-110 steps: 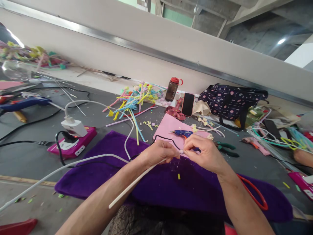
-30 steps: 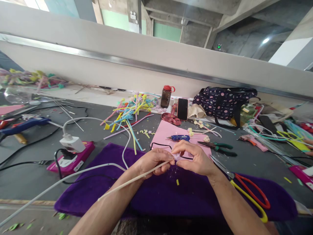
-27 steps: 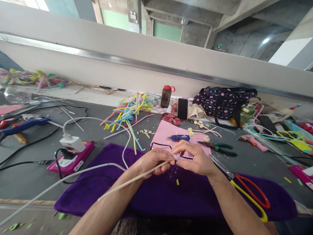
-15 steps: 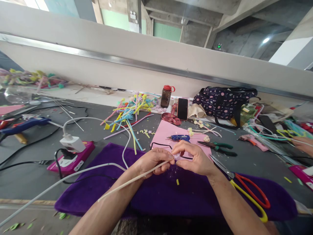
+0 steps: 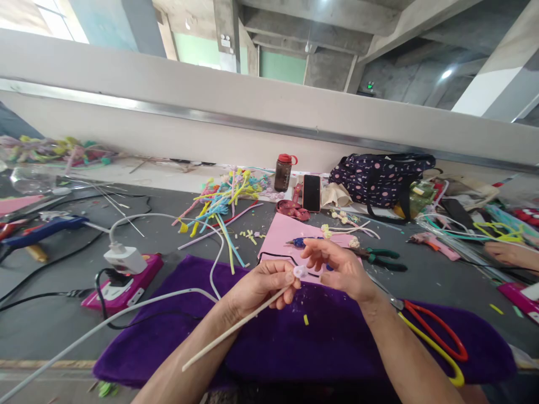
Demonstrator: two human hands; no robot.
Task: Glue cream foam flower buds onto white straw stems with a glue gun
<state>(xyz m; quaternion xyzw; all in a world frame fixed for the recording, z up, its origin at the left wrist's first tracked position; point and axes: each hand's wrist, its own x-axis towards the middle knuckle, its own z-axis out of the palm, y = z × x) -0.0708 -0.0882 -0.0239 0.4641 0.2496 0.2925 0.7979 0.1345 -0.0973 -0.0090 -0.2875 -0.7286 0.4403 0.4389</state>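
My left hand [image 5: 263, 285] is closed round the top of a thin cream stick [image 5: 229, 330] that slants down over my forearm. A small pale pink blossom [image 5: 300, 272] sits on the stick's tip. My right hand [image 5: 337, 267] hovers just right of the blossom with its fingers loosely spread, not holding it. Both hands are above a purple cloth [image 5: 295, 334]. Behind them a blue glue gun [image 5: 304, 242] lies on a pink sheet [image 5: 286, 238].
Red-and-yellow scissors [image 5: 433, 342] lie on the cloth at right, green pliers [image 5: 379, 257] behind them. A pink power strip [image 5: 126, 278] with a white plug and cables is at left. Coloured stems [image 5: 223, 202], a bottle [image 5: 282, 171], a phone [image 5: 311, 192] and a spotted bag [image 5: 379, 179] stand farther back. Another person's hand [image 5: 511, 253] is at right.
My right hand has let go of the stick's tip and drawn slightly away, so the pink blossom shows. The view tilted up a little. The person's hand at right came into view.
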